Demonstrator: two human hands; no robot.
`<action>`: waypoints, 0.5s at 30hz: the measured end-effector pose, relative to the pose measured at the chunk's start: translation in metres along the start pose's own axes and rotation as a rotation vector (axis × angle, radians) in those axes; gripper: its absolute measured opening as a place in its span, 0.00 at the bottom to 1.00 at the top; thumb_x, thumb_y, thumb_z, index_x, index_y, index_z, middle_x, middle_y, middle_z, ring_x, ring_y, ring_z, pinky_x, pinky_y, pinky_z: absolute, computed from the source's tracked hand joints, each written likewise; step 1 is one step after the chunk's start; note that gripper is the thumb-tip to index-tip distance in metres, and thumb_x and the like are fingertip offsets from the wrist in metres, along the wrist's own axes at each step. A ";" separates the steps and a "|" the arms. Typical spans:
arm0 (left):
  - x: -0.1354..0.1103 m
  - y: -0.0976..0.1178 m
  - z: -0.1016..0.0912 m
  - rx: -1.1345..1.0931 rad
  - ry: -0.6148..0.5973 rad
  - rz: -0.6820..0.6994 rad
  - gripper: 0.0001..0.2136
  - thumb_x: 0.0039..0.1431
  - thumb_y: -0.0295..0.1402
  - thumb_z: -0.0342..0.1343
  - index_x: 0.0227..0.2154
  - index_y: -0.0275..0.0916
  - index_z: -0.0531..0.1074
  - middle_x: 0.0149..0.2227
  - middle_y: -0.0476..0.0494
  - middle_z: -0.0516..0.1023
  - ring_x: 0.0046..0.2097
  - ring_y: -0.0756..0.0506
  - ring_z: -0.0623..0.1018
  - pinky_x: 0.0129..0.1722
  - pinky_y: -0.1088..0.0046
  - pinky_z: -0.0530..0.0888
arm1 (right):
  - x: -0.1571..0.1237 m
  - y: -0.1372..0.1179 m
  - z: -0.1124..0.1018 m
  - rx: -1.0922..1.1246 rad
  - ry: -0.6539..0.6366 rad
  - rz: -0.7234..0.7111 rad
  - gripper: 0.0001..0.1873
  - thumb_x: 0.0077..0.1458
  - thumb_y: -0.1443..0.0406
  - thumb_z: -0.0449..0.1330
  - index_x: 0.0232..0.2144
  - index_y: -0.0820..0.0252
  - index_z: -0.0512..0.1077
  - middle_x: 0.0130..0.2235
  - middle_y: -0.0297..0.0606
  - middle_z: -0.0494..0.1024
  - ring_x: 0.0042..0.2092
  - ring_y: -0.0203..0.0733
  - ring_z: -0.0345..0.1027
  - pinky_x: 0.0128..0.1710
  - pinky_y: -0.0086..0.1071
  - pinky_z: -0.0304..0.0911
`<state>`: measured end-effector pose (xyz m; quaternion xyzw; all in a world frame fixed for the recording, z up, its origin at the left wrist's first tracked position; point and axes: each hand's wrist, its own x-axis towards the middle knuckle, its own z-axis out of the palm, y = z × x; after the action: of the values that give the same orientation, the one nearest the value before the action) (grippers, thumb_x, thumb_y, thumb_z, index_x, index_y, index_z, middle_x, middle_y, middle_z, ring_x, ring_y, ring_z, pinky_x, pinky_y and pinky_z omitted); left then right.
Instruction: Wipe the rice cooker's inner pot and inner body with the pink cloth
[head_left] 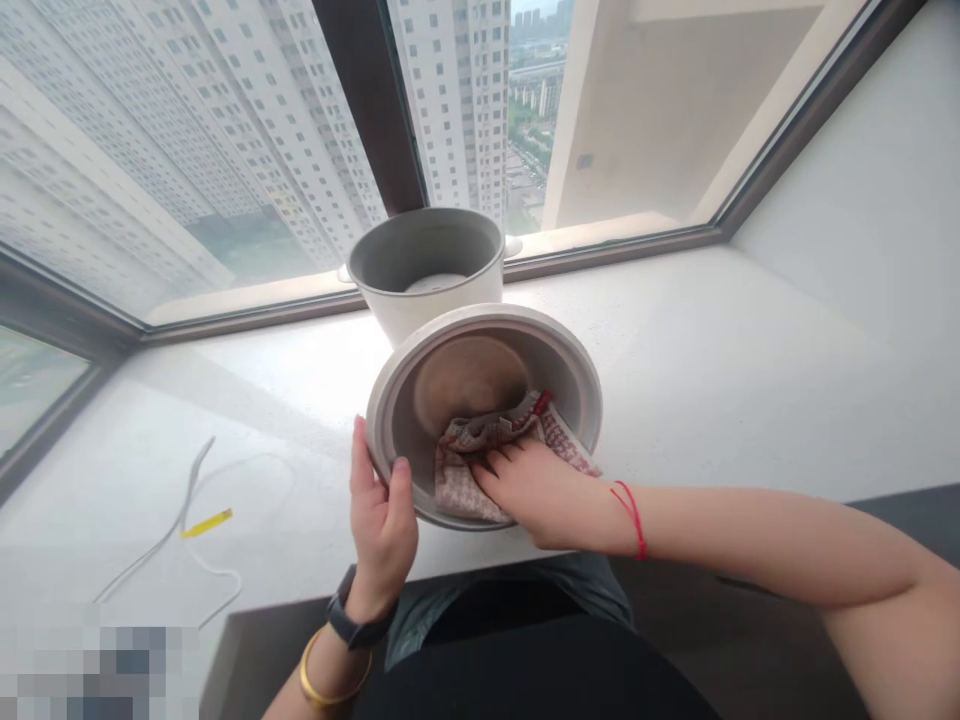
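While the left hand (384, 515) grips a round grey metal bowl (465, 372), the right hand (547, 490), clutching bunched pink-checked cloth (463, 478) inside, seems mid-wipe.

Cloth (466, 488) checked, pink and white; bowl (589, 385) grey; pot (405, 312) white outside, grey inside

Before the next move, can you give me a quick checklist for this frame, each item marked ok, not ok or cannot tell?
1. Left hand steadying the inner pot: ok, thumb over the rim.
2. Right hand on the checked cloth: ok, fingers pressed into it inside the pot.
3. Rice-cooker housing upright: ok, it stands open-topped by the window.
4. Pot clear of the housing: cannot tell, they overlap in this view.
5. White cable out of the way: ok, it lies apart, left of the pot.
6. Pot interior fully dry: cannot tell, hand and cloth cover part.
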<state>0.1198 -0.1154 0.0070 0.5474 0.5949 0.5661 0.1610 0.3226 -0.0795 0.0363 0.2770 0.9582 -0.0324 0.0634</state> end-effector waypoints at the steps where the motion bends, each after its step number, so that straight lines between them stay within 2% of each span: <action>1: 0.007 0.000 -0.005 -0.006 -0.024 0.002 0.31 0.69 0.39 0.55 0.71 0.41 0.55 0.71 0.37 0.58 0.71 0.38 0.60 0.70 0.65 0.55 | -0.003 0.004 0.000 -0.031 -0.010 -0.019 0.33 0.48 0.68 0.66 0.57 0.73 0.67 0.49 0.58 0.76 0.46 0.56 0.72 0.42 0.44 0.64; 3: 0.020 0.002 -0.015 -0.043 -0.099 -0.018 0.31 0.68 0.39 0.56 0.71 0.44 0.57 0.71 0.40 0.60 0.70 0.38 0.62 0.69 0.64 0.59 | -0.011 0.013 -0.001 -0.112 -0.044 -0.033 0.30 0.50 0.69 0.65 0.55 0.73 0.69 0.49 0.59 0.77 0.45 0.56 0.72 0.43 0.45 0.64; 6: 0.043 0.011 -0.027 -0.100 -0.257 -0.034 0.31 0.67 0.41 0.58 0.70 0.46 0.58 0.70 0.43 0.62 0.69 0.37 0.63 0.68 0.61 0.62 | -0.018 0.024 -0.007 -0.232 -0.075 -0.030 0.17 0.59 0.72 0.57 0.50 0.71 0.74 0.46 0.58 0.79 0.42 0.54 0.74 0.41 0.44 0.63; 8: 0.063 0.019 -0.034 -0.084 -0.371 -0.028 0.31 0.66 0.43 0.59 0.69 0.46 0.60 0.70 0.43 0.62 0.70 0.36 0.62 0.69 0.60 0.61 | -0.020 0.029 -0.012 -0.286 -0.085 -0.045 0.15 0.62 0.73 0.53 0.47 0.70 0.77 0.43 0.57 0.81 0.40 0.52 0.75 0.39 0.44 0.62; 11: 0.090 0.029 -0.041 -0.003 -0.491 -0.004 0.32 0.64 0.46 0.60 0.68 0.44 0.63 0.70 0.42 0.62 0.70 0.35 0.62 0.69 0.60 0.61 | -0.019 0.034 -0.017 -0.310 -0.114 -0.108 0.13 0.62 0.74 0.54 0.43 0.68 0.78 0.39 0.54 0.82 0.37 0.51 0.75 0.37 0.43 0.61; 13: 0.095 0.032 -0.040 0.028 -0.478 -0.030 0.33 0.64 0.49 0.58 0.69 0.42 0.62 0.66 0.38 0.68 0.64 0.34 0.70 0.65 0.58 0.67 | -0.018 0.034 -0.018 -0.303 -0.120 -0.143 0.13 0.62 0.74 0.53 0.41 0.67 0.78 0.37 0.54 0.82 0.36 0.51 0.75 0.35 0.42 0.60; 15: 0.085 0.031 -0.036 0.028 -0.376 -0.083 0.35 0.65 0.50 0.57 0.70 0.40 0.60 0.59 0.34 0.76 0.55 0.35 0.79 0.57 0.57 0.75 | -0.018 0.031 -0.018 -0.280 -0.117 -0.158 0.14 0.63 0.74 0.51 0.42 0.68 0.77 0.37 0.54 0.81 0.36 0.51 0.74 0.34 0.41 0.60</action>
<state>0.0753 -0.0696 0.0810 0.6207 0.5841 0.4384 0.2853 0.3525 -0.0615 0.0558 0.1871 0.9668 0.0804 0.1545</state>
